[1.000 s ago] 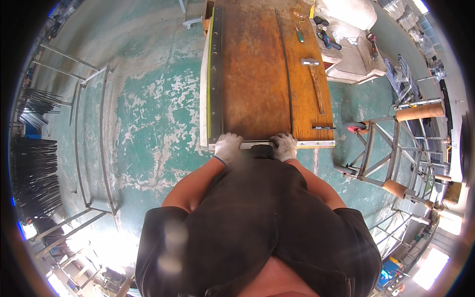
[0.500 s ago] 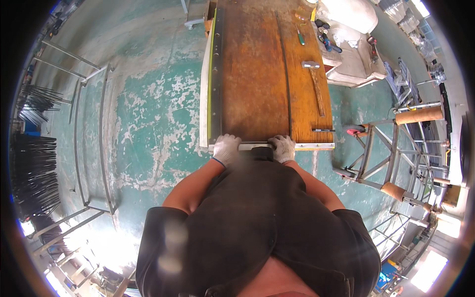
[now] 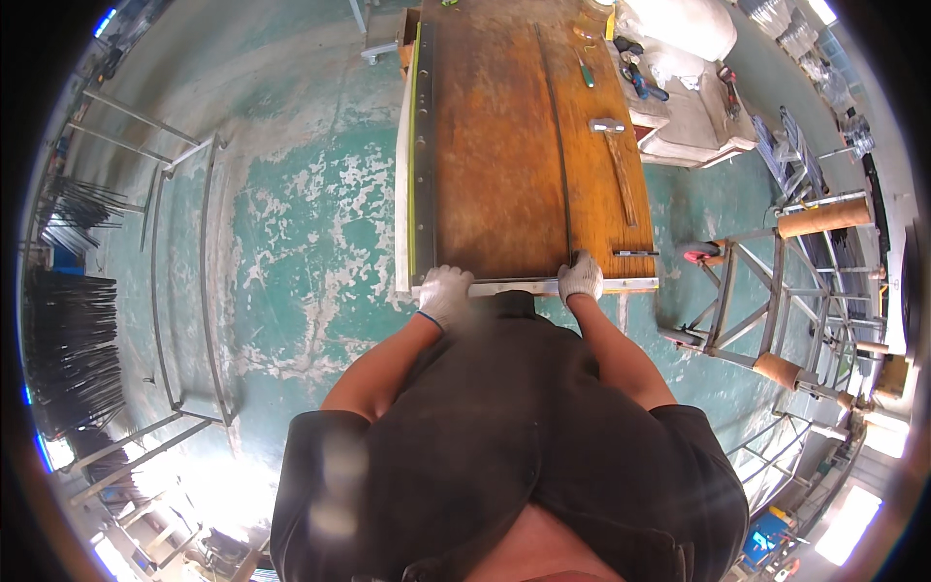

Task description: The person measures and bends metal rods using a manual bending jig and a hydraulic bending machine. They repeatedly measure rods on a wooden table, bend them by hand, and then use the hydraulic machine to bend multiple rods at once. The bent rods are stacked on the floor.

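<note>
Both my hands wear whitish knit gloves and rest at the near edge of a worn brown wooden worktable point(image 3: 495, 184). My left hand point(image 3: 446, 293) is closed over the near left corner, by the end of a long dark strip with holes point(image 3: 423, 175). Closer to the right, my right hand point(image 3: 581, 277) has its fingers bent over the edge, where a thin dark rod point(image 3: 561, 145) lying lengthwise meets them. What either hand grips is hidden under the fingers. Between the hands, a pale metal strip point(image 3: 519, 285) runs along the edge.
On the table's right side lie a hammer point(image 3: 619, 175), a small dark bar point(image 3: 635, 253) and a green-handled tool point(image 3: 587, 74). A pale sofa point(image 3: 689, 121) holding power tools stands beyond. Metal frames point(image 3: 747, 291) stand at right, another metal frame point(image 3: 208, 281) at left.
My right hand has slid to the right along the near edge, away from my left hand, which stays at the left corner. The tools on the table have not moved.
</note>
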Available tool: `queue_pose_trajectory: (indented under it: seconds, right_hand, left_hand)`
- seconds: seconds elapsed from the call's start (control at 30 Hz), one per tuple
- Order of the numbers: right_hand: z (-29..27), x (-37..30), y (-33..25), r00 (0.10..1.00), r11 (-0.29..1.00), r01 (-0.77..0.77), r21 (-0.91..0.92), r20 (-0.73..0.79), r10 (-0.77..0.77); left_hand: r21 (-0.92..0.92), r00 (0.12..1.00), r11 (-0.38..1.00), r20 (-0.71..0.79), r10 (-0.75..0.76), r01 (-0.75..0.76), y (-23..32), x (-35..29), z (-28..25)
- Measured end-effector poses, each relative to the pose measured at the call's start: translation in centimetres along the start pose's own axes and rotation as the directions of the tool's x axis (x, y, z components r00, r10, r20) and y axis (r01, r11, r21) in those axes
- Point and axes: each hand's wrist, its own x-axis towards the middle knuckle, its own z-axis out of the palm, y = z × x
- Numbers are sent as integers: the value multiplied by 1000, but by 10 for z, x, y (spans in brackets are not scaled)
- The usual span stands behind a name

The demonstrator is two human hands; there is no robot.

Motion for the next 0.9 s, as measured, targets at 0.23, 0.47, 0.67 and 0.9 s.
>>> queue_pose_trajectory:
  seconds: [0.23, 0.47, 0.67, 0.9]
  right_hand:
    - [-4, 6, 0, 999, 995, -30, 96, -22, 32]
    - [-7, 7, 1, 996, 988, -69, 140, -47, 76]
    - [-9, 4, 2, 997, 991, -78, 113, -20, 81]
    - [-10, 9, -3, 991, 989, -129, 73, -6, 130]
  left_hand:
    - [78, 989, 995, 125, -75, 66, 3, 10, -6]
    - [66, 994, 996, 97, -59, 53, 2, 13, 1]
    - [11, 997, 1000, -68, 30, -30, 0, -8, 12]
    - [-34, 996, 999, -89, -30, 27, 1, 1, 2]
